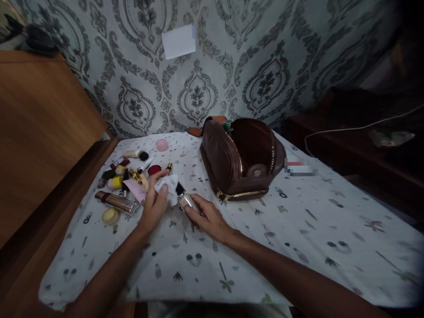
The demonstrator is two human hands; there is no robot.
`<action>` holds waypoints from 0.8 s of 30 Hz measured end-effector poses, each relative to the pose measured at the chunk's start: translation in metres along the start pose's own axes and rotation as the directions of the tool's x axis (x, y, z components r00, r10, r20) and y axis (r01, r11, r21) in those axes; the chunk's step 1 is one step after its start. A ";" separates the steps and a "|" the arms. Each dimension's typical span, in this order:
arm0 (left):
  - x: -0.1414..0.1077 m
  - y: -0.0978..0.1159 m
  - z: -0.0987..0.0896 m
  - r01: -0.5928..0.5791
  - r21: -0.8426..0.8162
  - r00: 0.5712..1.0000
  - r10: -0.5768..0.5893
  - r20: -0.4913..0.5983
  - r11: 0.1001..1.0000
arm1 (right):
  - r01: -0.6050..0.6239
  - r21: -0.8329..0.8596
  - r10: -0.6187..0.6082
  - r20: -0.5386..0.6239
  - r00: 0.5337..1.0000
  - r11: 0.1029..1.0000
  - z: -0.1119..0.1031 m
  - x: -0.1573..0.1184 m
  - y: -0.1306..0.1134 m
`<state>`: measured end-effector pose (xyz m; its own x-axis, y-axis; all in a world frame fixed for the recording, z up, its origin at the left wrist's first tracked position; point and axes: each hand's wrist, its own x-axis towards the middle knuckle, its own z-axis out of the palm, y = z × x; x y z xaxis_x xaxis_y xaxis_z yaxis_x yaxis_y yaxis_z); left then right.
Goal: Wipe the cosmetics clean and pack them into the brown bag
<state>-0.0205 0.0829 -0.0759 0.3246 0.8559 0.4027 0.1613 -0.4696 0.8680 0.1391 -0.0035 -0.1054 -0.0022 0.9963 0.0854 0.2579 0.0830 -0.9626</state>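
My right hand (210,218) is closed around a foundation bottle (188,202) with a black cap, tilted with its cap toward the upper left. In my left hand (154,203) is a crumpled white wipe (168,187), close beside the bottle's cap; whether they touch I cannot tell. To the left of that hand lies a pile of cosmetics, among them a metallic tube (117,202), a small yellow jar (110,216) and a makeup brush (135,154). Beyond my right hand a brown leather bag (221,163) stands with its zipped top gaping.
A pink sponge (162,145) sits near the back of the cloth-covered table (205,282). At the right lies a small blurred packet (300,167). Wooden furniture (46,128) rises at the left, and a patterned wall (228,66) stands behind.
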 end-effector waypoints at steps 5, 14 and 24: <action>-0.005 -0.007 0.005 -0.240 0.183 0.925 0.167 0.340 0.953 | 0.009 -0.049 -0.010 -0.011 1.000 0.999 0.000 0.000 -0.003; 0.001 -0.006 0.001 -0.032 0.080 0.986 0.018 0.167 0.996 | 0.083 -0.144 -0.077 0.048 0.996 0.986 0.001 -0.001 -0.002; 0.002 -0.010 0.005 0.199 -0.130 0.979 -0.204 -0.023 0.971 | 0.174 -0.182 -0.168 0.045 0.985 0.968 0.001 -0.006 0.001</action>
<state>-0.0170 0.0878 -0.0855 0.2637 0.9383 0.2236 0.0999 -0.2571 0.9612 0.1386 -0.0092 -0.1074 -0.0888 0.9680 0.2348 0.4252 0.2500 -0.8699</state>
